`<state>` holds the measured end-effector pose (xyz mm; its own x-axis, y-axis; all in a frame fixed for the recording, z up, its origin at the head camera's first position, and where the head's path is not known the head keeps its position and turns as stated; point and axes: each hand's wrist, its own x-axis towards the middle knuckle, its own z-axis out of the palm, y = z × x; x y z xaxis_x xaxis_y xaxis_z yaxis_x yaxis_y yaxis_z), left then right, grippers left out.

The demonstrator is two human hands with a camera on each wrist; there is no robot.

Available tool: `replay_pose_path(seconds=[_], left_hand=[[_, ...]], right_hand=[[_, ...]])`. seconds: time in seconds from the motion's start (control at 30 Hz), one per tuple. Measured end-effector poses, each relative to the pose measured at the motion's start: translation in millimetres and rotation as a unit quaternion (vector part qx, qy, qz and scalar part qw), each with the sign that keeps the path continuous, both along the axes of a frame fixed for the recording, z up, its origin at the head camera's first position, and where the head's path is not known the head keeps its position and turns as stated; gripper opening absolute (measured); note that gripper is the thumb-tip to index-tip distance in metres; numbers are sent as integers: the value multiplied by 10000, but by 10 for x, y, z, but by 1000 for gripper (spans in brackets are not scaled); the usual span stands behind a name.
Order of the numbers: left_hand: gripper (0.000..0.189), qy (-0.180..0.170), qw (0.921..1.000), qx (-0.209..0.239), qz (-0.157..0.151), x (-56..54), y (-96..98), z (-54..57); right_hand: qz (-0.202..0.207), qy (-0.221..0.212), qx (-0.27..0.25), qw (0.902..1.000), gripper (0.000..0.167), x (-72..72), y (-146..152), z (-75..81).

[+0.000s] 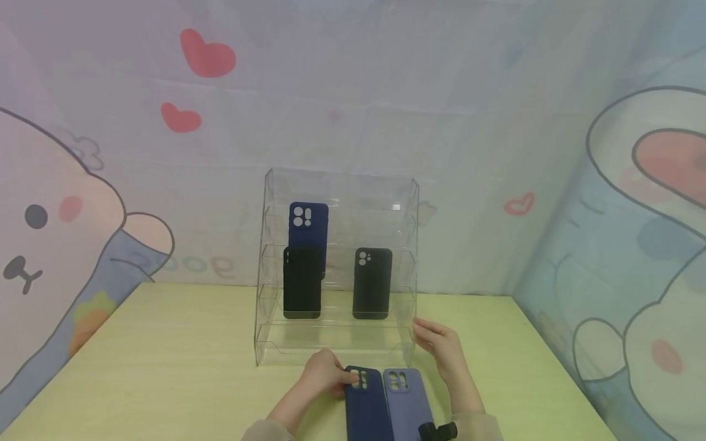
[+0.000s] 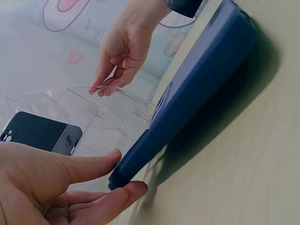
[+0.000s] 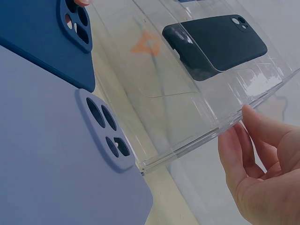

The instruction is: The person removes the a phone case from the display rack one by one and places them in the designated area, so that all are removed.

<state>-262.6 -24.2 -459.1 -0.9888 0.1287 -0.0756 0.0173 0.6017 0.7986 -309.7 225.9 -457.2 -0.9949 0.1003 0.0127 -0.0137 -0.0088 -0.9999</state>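
Note:
My left hand (image 1: 322,375) pinches a dark blue phone case (image 1: 368,411) at its camera-hole end. In the left wrist view, the thumb lies on one face of this case (image 2: 197,79) and the fingers on the other; its held end is tilted up off the table. A lavender phone case (image 1: 409,401) lies right beside it. My right hand (image 1: 441,346) holds the right side edge of a clear tiered rack (image 1: 336,326) between thumb and fingers. On the rack stand two black phone cases, one left (image 1: 301,288) and one right (image 1: 372,285), with another dark blue case (image 1: 315,236) behind the left one.
The rack stands upright on a pale wooden table (image 1: 165,361), near its back edge. Behind and to the sides hangs a cloth backdrop (image 1: 342,92) with cartoon animals and hearts. A black wrist device (image 1: 437,431) overlaps the lavender case's lower end in the head view.

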Motion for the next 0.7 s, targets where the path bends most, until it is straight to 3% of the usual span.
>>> replay_pose_path(seconds=[0.3,0.57,0.7], left_hand=[[24,78,9995,-254,-189,16,-19,83],[26,-293,9979,143,-562,13,-162,294],[35,-246,9972,399,-575,-5,-295,410]], right_hand=[[93,87,210,9997,41,10,11,6],[72,-14,178,9998,39,17,10,28],[51,-51,143,9999,40,20,3,13]])
